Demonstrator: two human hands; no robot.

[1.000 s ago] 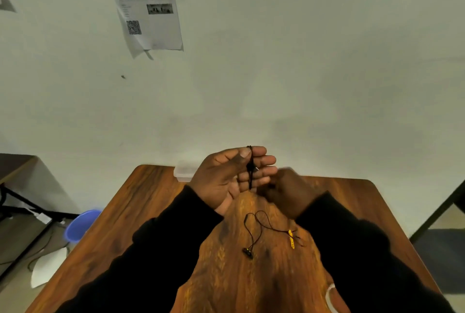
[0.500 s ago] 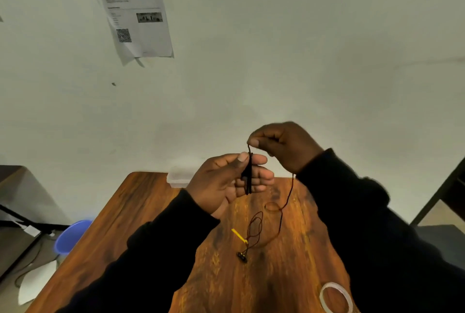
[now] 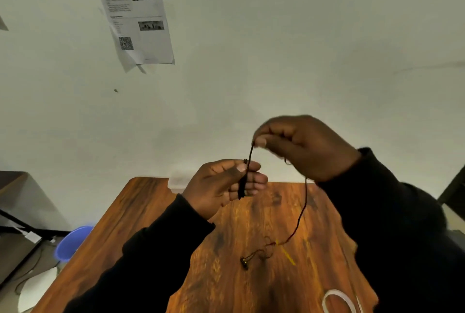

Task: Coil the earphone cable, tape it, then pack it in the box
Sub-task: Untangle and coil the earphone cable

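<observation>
A coiled bundle of the earphone cable (image 3: 242, 182) is pinched by the left hand (image 3: 221, 187); at its one o'clock, the strand is gripped by the right hand (image 3: 304, 146), the loose end trailing onto the wooden table (image 3: 151, 217).

Above the brown wooden table (image 3: 156, 234), the left hand (image 3: 221, 187) is holding a bundle of the thin black earphone cable (image 3: 305, 202). The right hand (image 3: 304, 146) is sitting higher and to its right, pinching the cable, which is hanging down to the tabletop. A translucent plastic box (image 3: 177, 180) is lying at the table's far edge, behind the left hand. A clear tape ring (image 3: 338, 300) is resting at the near right.
</observation>
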